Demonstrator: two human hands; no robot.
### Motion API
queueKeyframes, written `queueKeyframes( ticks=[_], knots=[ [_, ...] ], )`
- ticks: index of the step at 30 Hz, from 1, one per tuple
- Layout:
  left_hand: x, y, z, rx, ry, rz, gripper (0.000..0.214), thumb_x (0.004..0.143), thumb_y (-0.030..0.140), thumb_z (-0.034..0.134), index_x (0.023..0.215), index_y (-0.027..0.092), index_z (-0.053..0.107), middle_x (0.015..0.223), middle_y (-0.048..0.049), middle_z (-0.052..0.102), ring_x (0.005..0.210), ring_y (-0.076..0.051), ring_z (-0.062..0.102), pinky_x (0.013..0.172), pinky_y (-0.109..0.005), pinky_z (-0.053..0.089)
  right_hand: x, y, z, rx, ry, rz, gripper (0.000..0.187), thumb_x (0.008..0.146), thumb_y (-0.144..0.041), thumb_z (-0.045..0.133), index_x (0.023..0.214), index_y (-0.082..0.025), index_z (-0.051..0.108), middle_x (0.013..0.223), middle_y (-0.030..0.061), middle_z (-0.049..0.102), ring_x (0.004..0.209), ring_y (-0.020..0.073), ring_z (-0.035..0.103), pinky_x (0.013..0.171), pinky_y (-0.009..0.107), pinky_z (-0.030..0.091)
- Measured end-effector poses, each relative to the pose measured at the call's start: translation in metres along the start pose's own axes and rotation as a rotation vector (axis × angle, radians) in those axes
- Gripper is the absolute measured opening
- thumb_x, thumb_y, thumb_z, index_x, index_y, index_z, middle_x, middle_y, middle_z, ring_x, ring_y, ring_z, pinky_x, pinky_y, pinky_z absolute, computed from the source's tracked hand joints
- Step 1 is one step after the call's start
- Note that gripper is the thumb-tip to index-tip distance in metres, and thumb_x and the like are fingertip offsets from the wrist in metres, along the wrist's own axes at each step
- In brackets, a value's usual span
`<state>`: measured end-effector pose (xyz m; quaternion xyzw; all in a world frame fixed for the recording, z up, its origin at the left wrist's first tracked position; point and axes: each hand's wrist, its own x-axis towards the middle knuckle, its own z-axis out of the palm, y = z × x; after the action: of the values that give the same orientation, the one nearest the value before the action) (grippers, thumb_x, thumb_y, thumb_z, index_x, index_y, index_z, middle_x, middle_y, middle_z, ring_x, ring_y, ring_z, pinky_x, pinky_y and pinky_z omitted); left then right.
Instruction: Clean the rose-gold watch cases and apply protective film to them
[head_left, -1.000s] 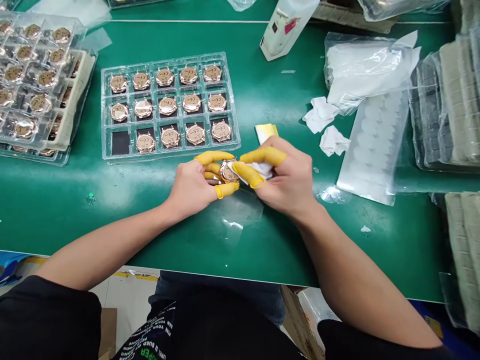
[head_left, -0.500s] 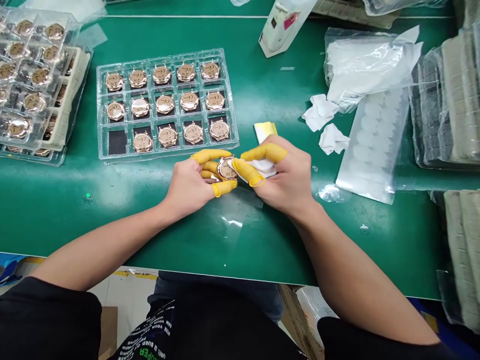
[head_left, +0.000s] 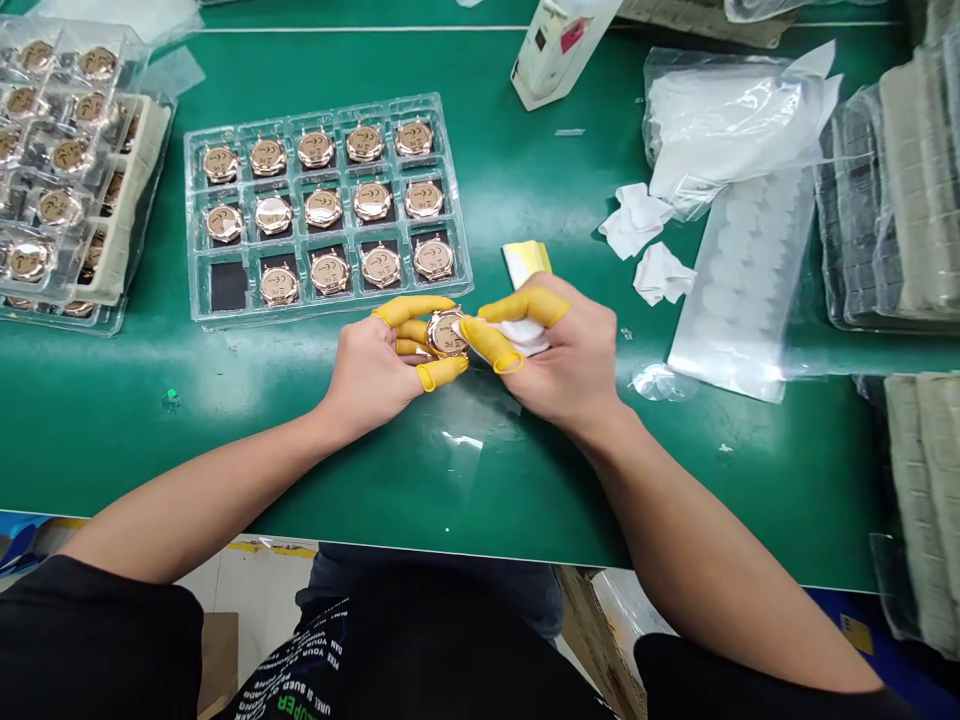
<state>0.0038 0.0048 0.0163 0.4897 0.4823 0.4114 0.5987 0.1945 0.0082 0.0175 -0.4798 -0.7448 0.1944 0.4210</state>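
Note:
My left hand (head_left: 386, 365), with yellow finger cots on its fingers, grips a rose-gold watch case (head_left: 445, 336) by its edges, the engraved back facing up. Between the yellow-covered fingers of my right hand (head_left: 559, 345) is a folded white cloth (head_left: 527, 334), which is pressed against the right side of that case. Just beyond my hands lies a clear plastic tray (head_left: 328, 312) holding rows of similar watch cases on dark pads. Its front left compartment (head_left: 228, 287) shows only the dark pad. A yellow and white strip (head_left: 526, 262) lies behind my right hand.
Stacked trays of watch cases (head_left: 75, 215) stand at the left. Crumpled white cloths (head_left: 634, 221), a bag of white cloths (head_left: 739, 120) and a clear plastic sheet (head_left: 739, 290) lie right. A white bottle (head_left: 559, 50) stands at the back; stacked trays (head_left: 892, 200) line the right edge.
The whole view has shifted slightly, so everything sits a little further left. Both hands keep their hold, with the cloth still against the watch case.

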Motion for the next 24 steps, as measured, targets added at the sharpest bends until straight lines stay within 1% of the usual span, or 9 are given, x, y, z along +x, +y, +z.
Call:
queueKeyframes(
  ticks=[4, 6, 9, 11, 13, 15, 17, 20, 24],
  knots=[
    [0.0, -0.001, 0.0, 0.002, -0.028, 0.015, 0.061, 0.06, 0.019, 0.094, 0.117, 0.017, 0.075, 0.094, -0.0017, 0.083, 0.082, -0.016, 0.08, 0.078, -0.025, 0.069, -0.001, 0.002, 0.004, 0.058, 0.009, -0.086, 0.029, 0.098, -0.052, 0.068, 0.087, -0.025, 0.072, 0.076, 0.0034, 0.063, 0.064, 0.0167, 0.055, 0.061, 0.035, 0.043],
    [0.0, 0.0, -0.001, 0.019, -0.034, 0.011, 0.061, 0.061, 0.022, 0.095, 0.118, 0.017, 0.074, 0.093, -0.0017, 0.082, 0.083, -0.016, 0.08, 0.079, -0.026, 0.069, 0.002, 0.008, 0.001, -0.04, 0.049, -0.002, 0.025, 0.099, -0.047, 0.068, 0.09, -0.024, 0.072, 0.08, 0.0047, 0.064, 0.071, 0.0188, 0.058, 0.068, 0.037, 0.046],
    [0.0, 0.002, -0.002, 0.028, -0.007, 0.02, 0.062, 0.062, 0.027, 0.096, 0.119, 0.018, 0.073, 0.097, -0.0024, 0.083, 0.089, -0.018, 0.081, 0.083, -0.028, 0.07, 0.006, 0.018, -0.017, -0.271, 0.091, 0.158, 0.019, 0.099, -0.043, 0.068, 0.098, -0.024, 0.073, 0.096, 0.0106, 0.066, 0.093, 0.0265, 0.062, 0.086, 0.044, 0.051],
    [-0.001, 0.003, -0.002, 0.037, -0.003, 0.041, 0.062, 0.063, 0.028, 0.096, 0.12, 0.019, 0.073, 0.1, -0.0025, 0.083, 0.092, -0.018, 0.081, 0.085, -0.028, 0.07, 0.009, 0.021, -0.032, -0.336, 0.108, 0.169, 0.025, 0.099, -0.042, 0.068, 0.115, -0.024, 0.074, 0.114, 0.0156, 0.067, 0.11, 0.0312, 0.061, 0.097, 0.05, 0.05],
    [-0.002, 0.003, -0.001, 0.056, 0.0, 0.093, 0.059, 0.064, 0.027, 0.095, 0.119, 0.019, 0.074, 0.104, -0.0029, 0.084, 0.094, -0.018, 0.081, 0.086, -0.028, 0.07, 0.011, 0.02, -0.044, -0.27, 0.03, 0.135, 0.038, 0.095, -0.041, 0.07, 0.129, -0.023, 0.072, 0.124, 0.0161, 0.07, 0.117, 0.0328, 0.06, 0.104, 0.054, 0.049],
    [-0.003, 0.002, -0.001, 0.082, -0.001, 0.173, 0.056, 0.066, 0.026, 0.094, 0.118, 0.019, 0.074, 0.108, -0.003, 0.084, 0.096, -0.017, 0.082, 0.086, -0.026, 0.07, 0.012, 0.017, -0.049, -0.116, -0.15, 0.144, 0.039, 0.09, -0.039, 0.074, 0.126, -0.023, 0.074, 0.115, 0.0116, 0.076, 0.113, 0.0319, 0.064, 0.102, 0.054, 0.051],
    [-0.004, 0.0, -0.001, 0.114, 0.0, 0.255, 0.053, 0.067, 0.025, 0.093, 0.117, 0.02, 0.075, 0.108, -0.0022, 0.084, 0.094, -0.017, 0.082, 0.085, -0.026, 0.07, 0.012, 0.013, -0.051, 0.031, -0.292, 0.225, 0.032, 0.085, -0.036, 0.077, 0.115, -0.023, 0.077, 0.099, 0.0066, 0.078, 0.101, 0.0286, 0.069, 0.095, 0.05, 0.056],
    [-0.003, -0.004, -0.003, 0.183, 0.007, 0.33, 0.05, 0.069, 0.024, 0.091, 0.117, 0.02, 0.076, 0.106, -0.0011, 0.084, 0.092, -0.016, 0.082, 0.086, -0.026, 0.069, 0.014, 0.011, -0.05, 0.13, -0.309, 0.338, 0.025, 0.082, -0.034, 0.079, 0.104, -0.022, 0.078, 0.089, 0.0041, 0.077, 0.084, 0.0226, 0.07, 0.085, 0.043, 0.059],
    [0.001, -0.006, -0.004, 0.195, -0.013, 0.37, 0.049, 0.069, 0.022, 0.09, 0.116, 0.019, 0.076, 0.112, -0.0031, 0.083, 0.097, -0.017, 0.081, 0.091, -0.027, 0.069, 0.014, 0.01, -0.05, 0.073, -0.294, 0.323, 0.015, 0.081, -0.031, 0.079, 0.093, -0.021, 0.079, 0.088, 0.0045, 0.079, 0.08, 0.0215, 0.07, 0.08, 0.039, 0.057]
  ],
)
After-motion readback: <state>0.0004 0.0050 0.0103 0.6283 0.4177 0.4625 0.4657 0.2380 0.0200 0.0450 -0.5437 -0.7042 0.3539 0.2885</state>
